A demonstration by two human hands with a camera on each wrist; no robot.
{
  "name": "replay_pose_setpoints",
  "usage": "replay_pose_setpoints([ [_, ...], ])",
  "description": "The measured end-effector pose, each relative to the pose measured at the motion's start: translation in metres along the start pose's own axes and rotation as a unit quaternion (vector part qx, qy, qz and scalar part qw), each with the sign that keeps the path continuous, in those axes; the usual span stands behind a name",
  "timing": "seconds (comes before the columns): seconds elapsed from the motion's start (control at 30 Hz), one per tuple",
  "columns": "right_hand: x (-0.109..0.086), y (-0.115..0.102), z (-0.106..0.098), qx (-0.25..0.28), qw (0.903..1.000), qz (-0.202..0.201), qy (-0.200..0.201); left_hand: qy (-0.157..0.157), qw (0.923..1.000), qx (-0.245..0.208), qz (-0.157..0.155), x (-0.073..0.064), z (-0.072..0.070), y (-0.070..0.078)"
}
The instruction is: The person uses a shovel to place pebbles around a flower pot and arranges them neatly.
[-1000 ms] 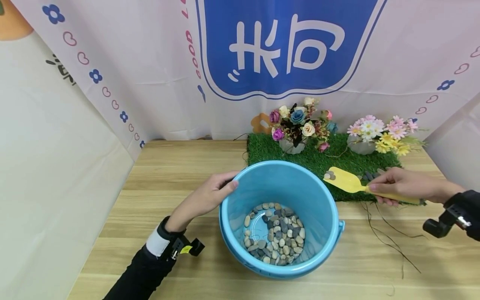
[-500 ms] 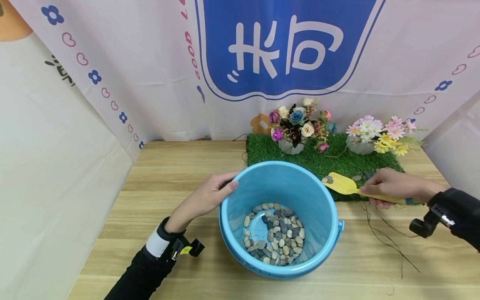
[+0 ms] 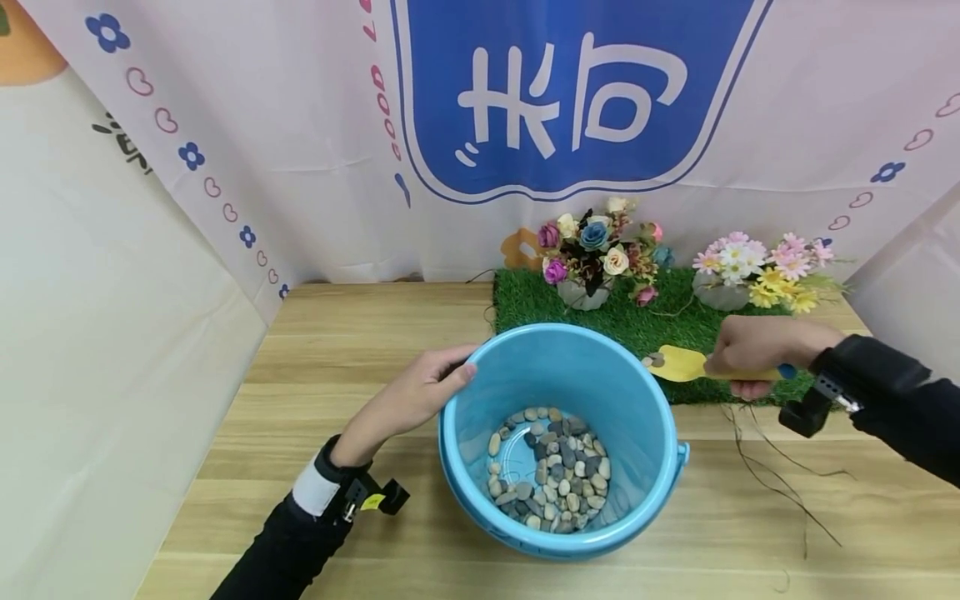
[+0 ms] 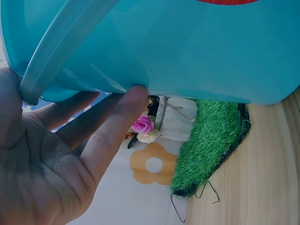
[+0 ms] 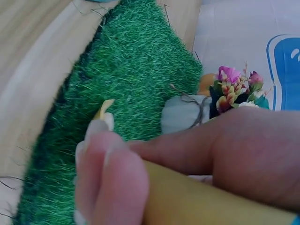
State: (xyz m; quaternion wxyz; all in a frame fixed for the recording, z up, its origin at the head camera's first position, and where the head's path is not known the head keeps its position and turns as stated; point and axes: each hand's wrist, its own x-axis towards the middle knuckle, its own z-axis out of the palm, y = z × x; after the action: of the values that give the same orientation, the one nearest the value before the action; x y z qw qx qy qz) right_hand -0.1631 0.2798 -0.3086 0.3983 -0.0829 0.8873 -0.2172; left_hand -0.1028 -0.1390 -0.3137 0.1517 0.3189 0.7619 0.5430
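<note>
A light blue bucket stands in the middle of the table in the head view, with grey and tan pebbles in its bottom. My left hand holds its left rim; in the left wrist view the fingers lie against the outside wall. To the right of the bucket, my right hand grips a yellow toy shovel by its handle, back of the hand upward. A few pebbles lie at the blade's tip, close beside the bucket's rim. In the right wrist view the fingers hide most of the blade.
Behind the bucket lies a mat of artificial grass. On it stand a pot of mixed roses and a pot of daisies. Thin dark strands lie on the wooden table. A printed cloth hangs behind.
My right hand has moved left along the shovel and turned over, its back now uppermost. The blade has shifted slightly. The left hand and bucket stay in place.
</note>
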Motion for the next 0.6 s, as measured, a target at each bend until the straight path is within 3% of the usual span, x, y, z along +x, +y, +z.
replay_pose_setpoints([
  [0.23, -0.005, -0.012, -0.010, -0.044, 0.9987, -0.009, -0.025, -0.001, 1.0000, -0.007, -0.003, 0.000, 0.000, 0.000],
  [0.6, -0.023, -0.011, -0.022, -0.063, 0.9977, -0.017, -0.019, -0.004, 1.0000, -0.003, 0.002, 0.001, 0.000, 0.001],
])
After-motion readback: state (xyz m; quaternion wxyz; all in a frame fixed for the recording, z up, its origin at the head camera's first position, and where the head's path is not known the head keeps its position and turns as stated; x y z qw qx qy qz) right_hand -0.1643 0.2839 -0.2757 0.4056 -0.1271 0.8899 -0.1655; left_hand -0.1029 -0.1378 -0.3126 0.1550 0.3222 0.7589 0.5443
